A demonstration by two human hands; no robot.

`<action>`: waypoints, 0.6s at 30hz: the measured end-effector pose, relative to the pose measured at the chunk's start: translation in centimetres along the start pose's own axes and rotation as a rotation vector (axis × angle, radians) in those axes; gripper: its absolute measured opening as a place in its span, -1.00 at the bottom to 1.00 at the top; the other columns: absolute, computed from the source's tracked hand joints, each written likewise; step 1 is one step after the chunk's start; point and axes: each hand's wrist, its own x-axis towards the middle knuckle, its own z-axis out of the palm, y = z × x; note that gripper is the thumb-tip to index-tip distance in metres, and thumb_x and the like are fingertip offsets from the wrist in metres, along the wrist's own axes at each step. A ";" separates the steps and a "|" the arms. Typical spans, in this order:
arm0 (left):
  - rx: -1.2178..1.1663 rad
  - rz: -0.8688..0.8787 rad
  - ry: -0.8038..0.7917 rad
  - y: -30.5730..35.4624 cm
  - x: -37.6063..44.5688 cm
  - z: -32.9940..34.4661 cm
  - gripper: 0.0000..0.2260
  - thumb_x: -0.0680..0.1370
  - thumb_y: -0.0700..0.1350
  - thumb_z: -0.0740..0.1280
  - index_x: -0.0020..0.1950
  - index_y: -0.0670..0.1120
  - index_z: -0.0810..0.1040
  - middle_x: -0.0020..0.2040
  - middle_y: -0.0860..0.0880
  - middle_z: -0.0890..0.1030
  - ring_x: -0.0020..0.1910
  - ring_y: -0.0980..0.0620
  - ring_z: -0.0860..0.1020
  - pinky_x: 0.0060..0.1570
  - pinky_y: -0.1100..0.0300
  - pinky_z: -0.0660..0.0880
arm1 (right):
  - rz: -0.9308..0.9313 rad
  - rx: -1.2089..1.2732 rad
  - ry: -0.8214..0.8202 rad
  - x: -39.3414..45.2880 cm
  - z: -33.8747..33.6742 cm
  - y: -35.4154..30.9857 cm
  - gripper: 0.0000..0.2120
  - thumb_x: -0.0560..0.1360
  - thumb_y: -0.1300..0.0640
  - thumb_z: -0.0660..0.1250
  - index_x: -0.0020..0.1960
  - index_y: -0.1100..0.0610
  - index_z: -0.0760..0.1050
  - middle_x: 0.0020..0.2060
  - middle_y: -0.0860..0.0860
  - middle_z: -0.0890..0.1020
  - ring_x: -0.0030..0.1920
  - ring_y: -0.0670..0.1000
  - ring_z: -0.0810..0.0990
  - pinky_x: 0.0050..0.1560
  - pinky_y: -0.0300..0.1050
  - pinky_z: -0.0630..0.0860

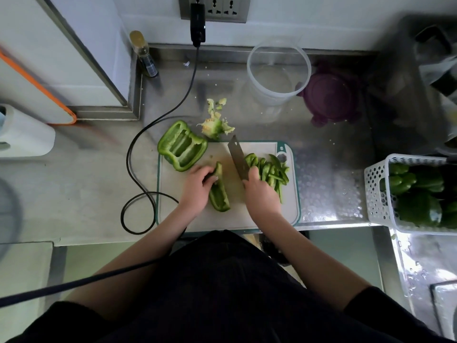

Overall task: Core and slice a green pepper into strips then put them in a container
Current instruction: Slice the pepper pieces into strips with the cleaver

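A white cutting board (222, 219) with a teal rim lies on the steel counter. My left hand (196, 188) grips a long piece of green pepper (219, 194) on the board. My right hand (259, 194) holds a knife (237, 158) by the handle, blade pointing away, just right of that piece. A pile of cut pepper strips (270, 170) lies on the board's right side. A hollowed pepper half (181, 146) rests at the board's far left corner. The removed core and scraps (215, 122) lie behind the board. A clear round container (279, 70) stands open at the back.
A purple lid (330, 95) lies right of the container. A white basket (378, 194) of whole green peppers stands at the right. A black cable (138, 154) loops across the counter left of the board. An oil bottle (144, 54) stands at the back left.
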 end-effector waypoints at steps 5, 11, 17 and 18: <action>-0.027 0.034 0.000 1.4 0.8 -0.4 -0.79 0.53 -0.20 0.35 0.15 -0.20 0.56 0.10 -0.10 0.51 -0.02 0.07 0.50 0.10 0.26 0.43 | 0.098 0.388 0.151 -1.5 -1.5 2.0 -0.91 0.63 0.09 0.08 0.08 0.10 0.23 -0.32 0.06 0.50 -0.35 0.17 0.54 -0.38 0.14 0.57; -0.009 -0.029 -0.001 1.1 0.9 -0.2 -0.72 0.50 -0.30 0.36 0.21 -0.24 0.55 0.13 -0.16 0.55 0.09 -0.06 0.53 0.08 0.34 0.35 | 0.072 0.446 0.139 -1.6 -1.8 0.5 -0.86 0.62 0.06 0.09 0.12 0.10 0.30 -0.26 0.10 0.53 -0.35 0.17 0.54 -0.46 0.17 0.56; -0.053 -0.024 0.031 0.8 0.9 0.0 -0.76 0.49 -0.29 0.36 0.16 -0.20 0.59 0.07 -0.14 0.61 0.07 -0.06 0.57 0.11 0.21 0.45 | 0.031 0.378 0.056 -2.4 -1.4 -0.9 -0.86 0.64 0.06 0.07 0.09 0.13 0.21 -0.35 0.02 0.43 -0.36 0.13 0.44 -0.50 -0.11 0.26; -0.060 -0.022 0.031 0.7 0.9 -0.1 -0.76 0.49 -0.30 0.36 0.15 -0.20 0.60 0.07 -0.15 0.61 0.07 -0.07 0.57 0.12 0.19 0.46 | 0.014 0.370 0.056 -2.5 -1.3 -1.0 -0.87 0.64 0.06 0.07 0.06 0.12 0.19 -0.38 0.00 0.40 -0.37 0.13 0.42 -0.50 -0.11 0.23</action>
